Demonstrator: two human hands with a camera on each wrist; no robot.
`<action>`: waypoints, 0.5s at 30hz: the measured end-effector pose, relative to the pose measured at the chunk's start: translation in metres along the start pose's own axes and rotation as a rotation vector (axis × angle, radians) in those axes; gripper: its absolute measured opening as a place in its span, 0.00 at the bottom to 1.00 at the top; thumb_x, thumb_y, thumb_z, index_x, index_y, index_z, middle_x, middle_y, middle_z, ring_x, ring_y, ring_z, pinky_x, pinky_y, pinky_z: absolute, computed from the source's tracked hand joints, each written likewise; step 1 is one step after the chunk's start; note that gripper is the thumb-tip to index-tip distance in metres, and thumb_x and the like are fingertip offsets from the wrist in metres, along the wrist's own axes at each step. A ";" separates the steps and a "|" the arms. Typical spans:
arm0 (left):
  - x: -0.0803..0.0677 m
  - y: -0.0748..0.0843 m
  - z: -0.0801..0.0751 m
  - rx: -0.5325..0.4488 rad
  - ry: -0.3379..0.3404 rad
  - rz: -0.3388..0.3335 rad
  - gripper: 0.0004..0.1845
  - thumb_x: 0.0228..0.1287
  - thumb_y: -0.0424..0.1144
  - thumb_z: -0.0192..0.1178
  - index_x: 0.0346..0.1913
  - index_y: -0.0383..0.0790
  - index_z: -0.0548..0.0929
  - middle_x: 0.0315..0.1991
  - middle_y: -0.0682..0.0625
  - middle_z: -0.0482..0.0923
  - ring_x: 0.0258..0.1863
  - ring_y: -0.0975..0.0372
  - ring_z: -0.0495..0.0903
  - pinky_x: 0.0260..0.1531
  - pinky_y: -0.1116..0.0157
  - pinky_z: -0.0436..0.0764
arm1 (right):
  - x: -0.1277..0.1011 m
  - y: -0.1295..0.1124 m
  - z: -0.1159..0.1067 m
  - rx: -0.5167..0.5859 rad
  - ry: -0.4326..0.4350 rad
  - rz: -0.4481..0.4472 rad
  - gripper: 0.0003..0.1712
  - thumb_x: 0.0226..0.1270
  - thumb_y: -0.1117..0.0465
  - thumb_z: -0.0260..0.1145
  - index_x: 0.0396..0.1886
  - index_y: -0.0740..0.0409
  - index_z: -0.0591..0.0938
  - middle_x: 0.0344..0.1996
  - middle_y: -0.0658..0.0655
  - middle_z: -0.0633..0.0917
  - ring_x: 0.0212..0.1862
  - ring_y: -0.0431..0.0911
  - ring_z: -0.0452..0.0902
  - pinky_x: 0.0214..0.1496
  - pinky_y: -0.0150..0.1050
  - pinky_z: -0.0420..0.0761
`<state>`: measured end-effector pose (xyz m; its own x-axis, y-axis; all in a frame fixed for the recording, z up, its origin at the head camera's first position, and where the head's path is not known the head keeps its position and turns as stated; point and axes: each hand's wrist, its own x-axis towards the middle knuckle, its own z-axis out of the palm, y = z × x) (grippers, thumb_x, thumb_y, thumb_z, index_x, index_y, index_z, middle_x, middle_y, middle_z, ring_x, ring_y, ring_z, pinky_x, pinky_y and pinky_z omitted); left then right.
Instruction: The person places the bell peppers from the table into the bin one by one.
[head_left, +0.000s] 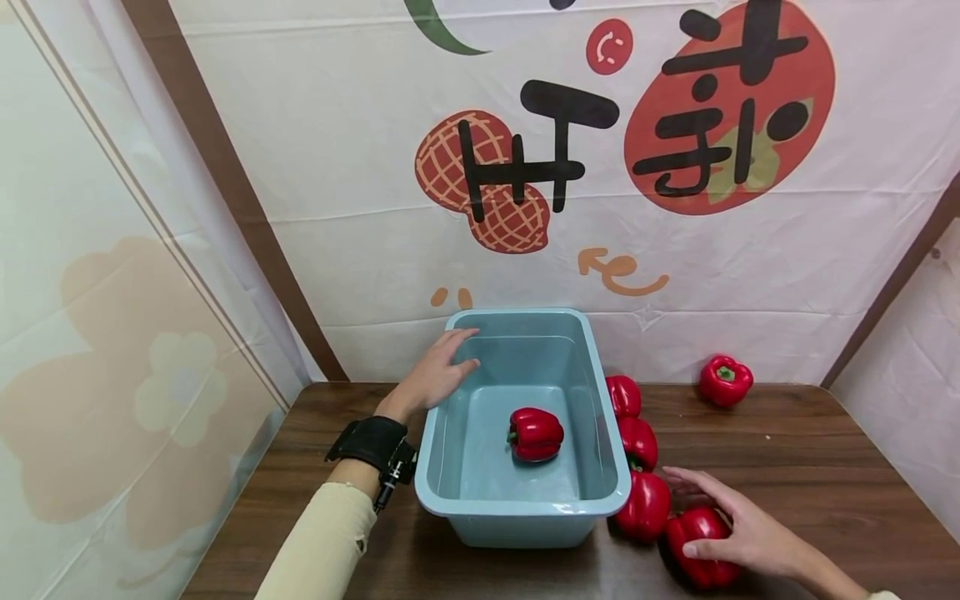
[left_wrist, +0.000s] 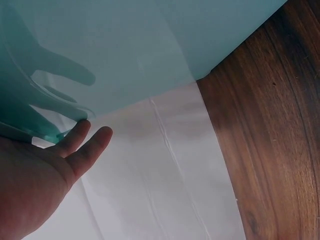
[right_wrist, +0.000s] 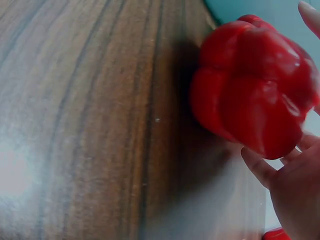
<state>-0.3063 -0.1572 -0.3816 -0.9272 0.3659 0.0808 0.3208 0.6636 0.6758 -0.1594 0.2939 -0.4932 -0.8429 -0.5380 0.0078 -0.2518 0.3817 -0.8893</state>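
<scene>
A light blue plastic tub stands on the table, with one red bell pepper lying on its bottom. My left hand is at the tub's far left rim, thumb and fingers spread over the edge. In the left wrist view, fingers show beside the tub's outer wall. To the right of the tub, my right hand reaches around the nearest red bell pepper, thumb and fingers apart on either side. The right wrist view shows this bell pepper with a gap between it and the thumb.
Three more red peppers line the tub's right side: a far one, a middle one and a near one. Another pepper sits at the table's back edge. A printed cloth hangs behind the wooden table.
</scene>
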 end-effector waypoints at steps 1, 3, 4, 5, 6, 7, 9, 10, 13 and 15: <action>0.000 0.000 0.000 -0.001 0.000 0.000 0.31 0.75 0.44 0.51 0.77 0.44 0.60 0.76 0.44 0.56 0.75 0.49 0.57 0.69 0.42 0.61 | 0.000 0.001 0.001 0.015 -0.009 0.007 0.43 0.62 0.61 0.69 0.75 0.58 0.60 0.65 0.54 0.72 0.60 0.39 0.72 0.46 0.39 0.85; 0.000 -0.001 0.000 -0.005 -0.001 0.001 0.31 0.75 0.44 0.51 0.77 0.44 0.60 0.76 0.44 0.56 0.75 0.49 0.57 0.69 0.42 0.61 | -0.001 0.002 0.002 0.026 -0.024 0.030 0.44 0.63 0.61 0.69 0.75 0.57 0.59 0.64 0.47 0.72 0.59 0.37 0.72 0.45 0.40 0.85; 0.000 -0.001 0.001 -0.008 -0.001 0.001 0.31 0.75 0.44 0.51 0.77 0.44 0.60 0.76 0.44 0.55 0.75 0.49 0.57 0.69 0.42 0.61 | -0.002 0.003 0.002 0.032 -0.033 0.040 0.45 0.63 0.61 0.69 0.76 0.57 0.58 0.63 0.44 0.72 0.59 0.36 0.72 0.45 0.40 0.85; 0.000 -0.001 0.000 -0.011 -0.001 0.001 0.31 0.75 0.44 0.51 0.77 0.44 0.60 0.76 0.44 0.55 0.75 0.49 0.57 0.69 0.42 0.61 | -0.002 0.003 0.002 0.038 -0.039 0.054 0.45 0.63 0.60 0.69 0.76 0.56 0.58 0.63 0.41 0.72 0.59 0.35 0.71 0.46 0.41 0.85; 0.000 -0.001 0.000 -0.013 -0.002 0.001 0.31 0.75 0.44 0.51 0.77 0.44 0.60 0.76 0.44 0.55 0.75 0.49 0.57 0.69 0.42 0.61 | -0.002 0.005 0.002 0.041 -0.046 0.056 0.45 0.63 0.60 0.69 0.76 0.56 0.57 0.62 0.39 0.72 0.59 0.35 0.71 0.46 0.41 0.85; 0.000 -0.001 0.000 -0.016 -0.003 0.001 0.31 0.75 0.44 0.51 0.77 0.44 0.60 0.76 0.44 0.55 0.75 0.49 0.57 0.69 0.42 0.61 | -0.003 0.006 0.002 0.045 -0.050 0.066 0.46 0.63 0.60 0.69 0.76 0.56 0.57 0.62 0.36 0.72 0.59 0.34 0.71 0.46 0.41 0.85; -0.001 -0.001 0.000 -0.018 -0.003 0.000 0.31 0.75 0.44 0.51 0.77 0.44 0.60 0.76 0.44 0.55 0.75 0.49 0.57 0.69 0.42 0.61 | -0.003 0.008 0.003 0.049 -0.060 0.080 0.46 0.63 0.60 0.69 0.77 0.56 0.56 0.61 0.34 0.72 0.59 0.32 0.70 0.47 0.41 0.85; -0.001 -0.001 0.000 -0.018 -0.003 0.000 0.31 0.75 0.44 0.51 0.77 0.44 0.60 0.76 0.44 0.55 0.75 0.49 0.57 0.69 0.42 0.61 | -0.004 0.009 0.003 0.055 -0.065 0.080 0.46 0.63 0.61 0.69 0.77 0.56 0.55 0.61 0.34 0.72 0.58 0.32 0.70 0.47 0.41 0.85; -0.001 -0.001 0.000 -0.013 -0.002 0.000 0.31 0.75 0.44 0.51 0.77 0.44 0.60 0.76 0.44 0.56 0.75 0.49 0.57 0.69 0.42 0.61 | -0.004 0.011 0.004 0.071 -0.070 0.093 0.47 0.63 0.61 0.69 0.77 0.55 0.55 0.61 0.34 0.71 0.58 0.33 0.70 0.47 0.42 0.85; -0.001 0.000 0.000 -0.011 -0.002 0.001 0.31 0.75 0.44 0.51 0.77 0.44 0.60 0.76 0.44 0.56 0.75 0.49 0.57 0.69 0.42 0.61 | -0.004 0.011 0.004 0.077 -0.073 0.105 0.47 0.63 0.60 0.69 0.77 0.54 0.55 0.61 0.33 0.71 0.57 0.33 0.70 0.47 0.42 0.85</action>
<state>-0.3055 -0.1579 -0.3818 -0.9265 0.3676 0.0804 0.3196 0.6558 0.6839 -0.1570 0.2970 -0.5055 -0.8251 -0.5526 -0.1179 -0.1243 0.3811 -0.9161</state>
